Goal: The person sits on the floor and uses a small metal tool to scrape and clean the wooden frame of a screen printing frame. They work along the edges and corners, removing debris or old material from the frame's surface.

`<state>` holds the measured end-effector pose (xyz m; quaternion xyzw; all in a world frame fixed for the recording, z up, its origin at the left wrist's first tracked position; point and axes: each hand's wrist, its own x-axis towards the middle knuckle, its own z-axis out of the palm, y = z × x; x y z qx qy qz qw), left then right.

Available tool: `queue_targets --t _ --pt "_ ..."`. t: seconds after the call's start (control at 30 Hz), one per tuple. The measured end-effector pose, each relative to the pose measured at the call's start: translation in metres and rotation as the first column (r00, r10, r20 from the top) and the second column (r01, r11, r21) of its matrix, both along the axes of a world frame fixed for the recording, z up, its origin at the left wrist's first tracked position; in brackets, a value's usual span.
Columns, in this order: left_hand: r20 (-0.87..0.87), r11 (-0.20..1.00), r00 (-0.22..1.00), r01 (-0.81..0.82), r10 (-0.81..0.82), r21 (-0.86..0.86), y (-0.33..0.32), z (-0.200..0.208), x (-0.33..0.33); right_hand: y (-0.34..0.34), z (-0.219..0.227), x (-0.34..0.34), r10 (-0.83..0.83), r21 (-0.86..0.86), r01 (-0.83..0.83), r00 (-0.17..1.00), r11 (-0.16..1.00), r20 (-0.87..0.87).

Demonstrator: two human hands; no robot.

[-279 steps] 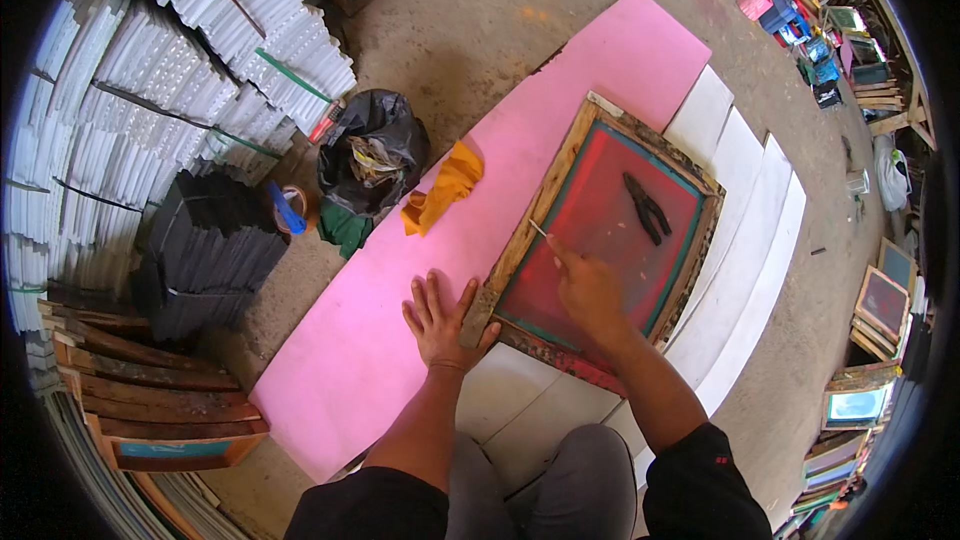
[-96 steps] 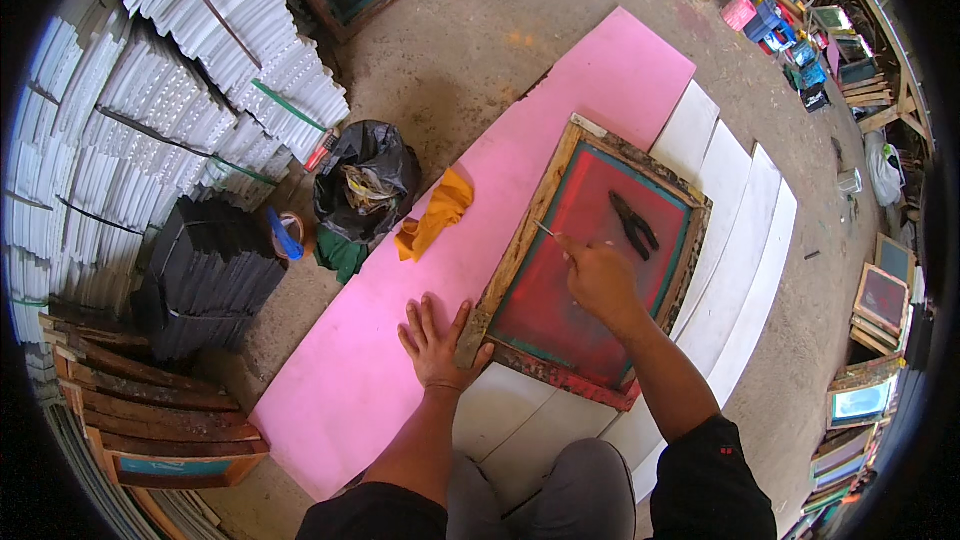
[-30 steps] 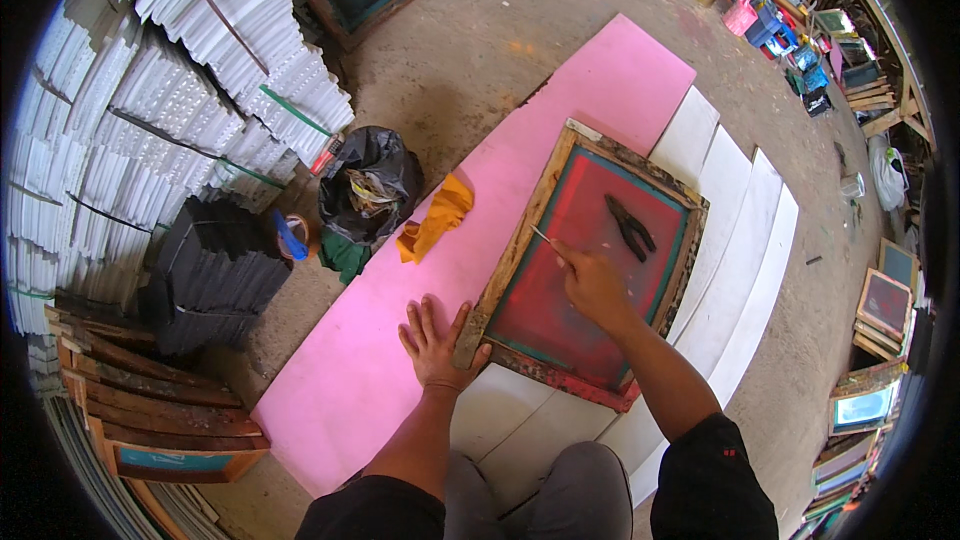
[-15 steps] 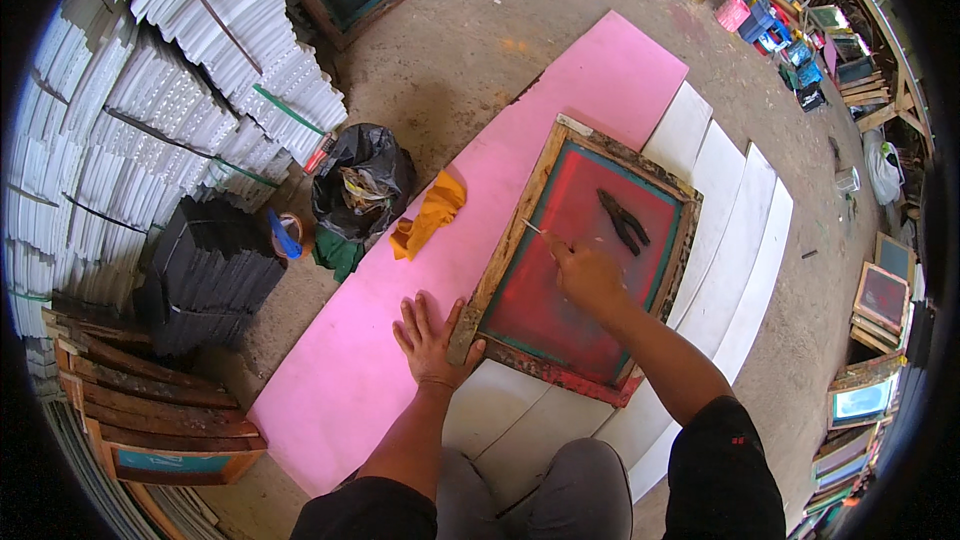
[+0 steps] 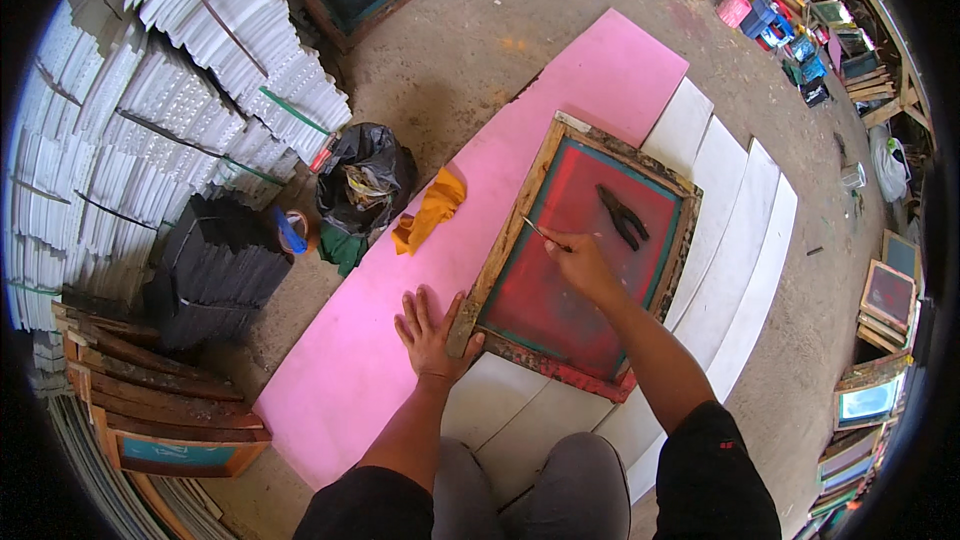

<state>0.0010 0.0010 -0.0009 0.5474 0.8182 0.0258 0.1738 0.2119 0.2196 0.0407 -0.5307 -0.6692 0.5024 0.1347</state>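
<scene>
Seated worker at a wooden screen-printing frame that lies flat on the floor, partly on a pink sheet and partly on white boards. Nearest the worker, the left hand lies open, fingers spread, on the sheet, thumb against the frame's near-left corner. Over the frame's red mesh, the right hand pinches a thin pointed tool, tip close to the left rail. Further in on the mesh lies a pair of dark pliers. Left of the frame, off the sheet, are an orange cloth and a black bag. Probable hazards: too much pressure on the tool could pierce or tear the mesh; if the bracing hand slips, the frame may shift; the pliers could dent the stretched mesh.
</scene>
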Motion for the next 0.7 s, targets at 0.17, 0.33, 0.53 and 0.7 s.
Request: queue_targets --t 0.17,0.33,0.53,0.7 --pt "0.071 1.0 0.997 0.021 -0.022 0.022 -0.007 0.014 -0.004 0.003 0.007 -0.003 -0.193 -0.469 0.15 0.98 0.87 -0.045" --pt "0.135 0.976 0.984 0.086 -0.114 0.201 -0.033 0.0 -0.031 -0.018 -0.038 -0.001 -0.159 -0.046 0.152 0.955 0.987 -0.252" --pt "0.239 0.961 0.957 -0.209 0.164 0.179 0.048 0.035 0.025 -0.064 -0.035 0.016 -0.236 0.04 0.255 0.934 0.966 -0.267" --pt "0.076 0.983 0.984 -0.168 0.163 0.071 0.054 0.02 0.026 -0.098 -0.022 0.033 -0.252 0.003 0.262 0.934 0.965 -0.253"
